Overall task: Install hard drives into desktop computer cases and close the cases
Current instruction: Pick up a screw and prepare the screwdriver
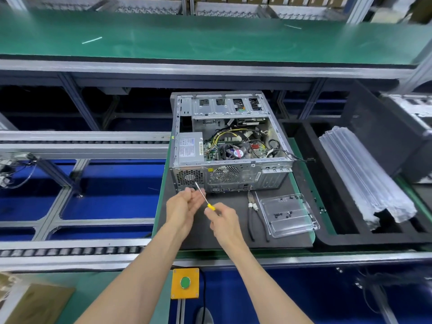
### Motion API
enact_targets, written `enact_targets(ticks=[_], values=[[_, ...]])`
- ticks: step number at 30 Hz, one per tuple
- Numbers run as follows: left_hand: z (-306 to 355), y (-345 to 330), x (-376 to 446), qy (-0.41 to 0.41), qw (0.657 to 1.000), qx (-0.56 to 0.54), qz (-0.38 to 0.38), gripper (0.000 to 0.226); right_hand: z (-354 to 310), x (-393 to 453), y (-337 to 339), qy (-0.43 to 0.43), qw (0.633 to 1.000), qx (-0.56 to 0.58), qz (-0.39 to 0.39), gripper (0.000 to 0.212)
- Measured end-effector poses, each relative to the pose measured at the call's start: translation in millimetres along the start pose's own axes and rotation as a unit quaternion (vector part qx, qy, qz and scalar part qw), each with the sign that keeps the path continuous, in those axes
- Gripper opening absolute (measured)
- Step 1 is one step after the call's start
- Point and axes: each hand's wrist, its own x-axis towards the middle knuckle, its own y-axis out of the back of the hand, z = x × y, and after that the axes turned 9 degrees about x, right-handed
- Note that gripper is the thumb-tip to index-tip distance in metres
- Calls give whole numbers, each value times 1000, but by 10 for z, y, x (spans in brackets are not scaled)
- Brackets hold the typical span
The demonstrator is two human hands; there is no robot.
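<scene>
The case (230, 146) sits on a dark mat (233, 230), at 12 o'clock from both hands. Its side is off, so you can see wires, a fan and a grey power box inside. The back of the case, with its round vent holes, faces the person.

The case looks big, heavy and stiff, made of thin metal. I think it is best held by its outer frame with two hands. The cut edges may be sharp. The wires and green boards inside look easy to hurt, so fingers should stay off them.

The right hand (225, 222) grips the yellow handle of a small screwdriver (203, 194). Its fingers are curled round the handle. The thin metal shaft points toward 11 o'clock, up to the back of the case. The tip is very near the case, but I cannot tell if it touches.

The left hand (183, 205) is at 9 o'clock from the right hand, just beside it. Its fingers are bent in around the shaft. It may be pinching the shaft or a tiny screw, but that part is too small to tell.

The screwdriver is light, thin and hard. The handle gives the best hold.

At 3 o'clock from the hands lie black pliers (253, 216). Next to them is a clear tray (289, 215) with small black screws (283, 215) in it. The screws are tiny and could roll away.

I cannot pick out a hard drive for sure.
</scene>
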Motion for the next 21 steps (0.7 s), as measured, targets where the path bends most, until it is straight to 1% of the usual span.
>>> enact_targets(ticks=[2, 5, 9, 13, 15, 17, 18, 19, 21], values=[[99, -41, 7, 31, 997, -76, -12, 16, 33, -9, -4, 8, 1000, -25, -7, 17], [166, -56, -8, 48, 995, -88, -16, 20, 11, -12, 10, 25, 998, -53, -9, 21], [165, -63, 9, 44, 998, -53, -3, 19, -30, -27, 25, 34, 995, -93, -13, 24], [162, -52, 36, 46, 999, -19, -9, 21, -30, -46, 49, 38, 992, -122, -2, 30], [190, -36, 62, 48, 999, 16, -6, 20, -14, -55, 65, 49, 981, -186, 17, 25], [230, -20, 95, 57, 996, 63, -2, 18, 2, -87, 75, 83, 958, -270, 49, 15], [243, -17, 115, 66, 994, 85, 2, 18, 12, -104, 74, 105, 951, -283, 62, 12], [246, -20, 132, 76, 992, 105, 7, 18, 31, -120, 66, 125, 951, -276, 70, 10], [222, -40, 159, 95, 987, 129, 17, 17, 77, -156, 27, 144, 957, -237, 87, 16]])
